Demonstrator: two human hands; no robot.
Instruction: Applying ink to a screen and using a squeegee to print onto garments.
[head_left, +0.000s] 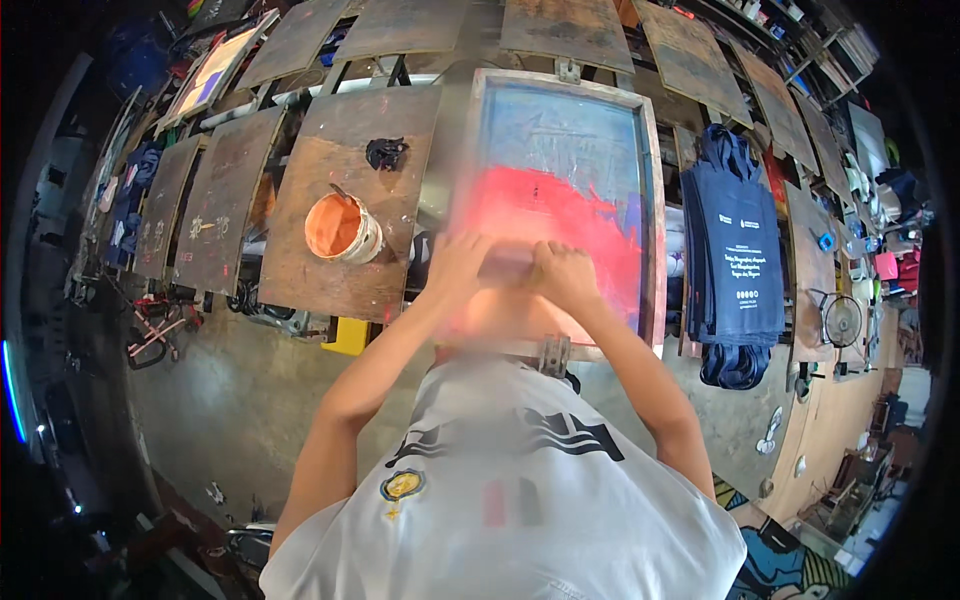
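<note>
A wooden-framed printing screen [650,180] lies in front of me, its mesh blue at the top with bright red-pink ink [600,240] across the lower part. My left hand [455,262] and my right hand [565,268] both grip a squeegee [510,262] laid across the inked mesh, one at each end. A hazy vertical streak blurs the screen's left side and part of my left hand. A metal clamp [555,352] sits on the near edge of the frame.
Left, a wooden board [310,140] holds a bucket of orange-red ink [330,225] and a crumpled black rag [386,153]. Right, dark blue printed bags [735,270] lie stacked beside a small fan [840,320]. More platens [690,50] line the back; a yellow container [345,335] sits below.
</note>
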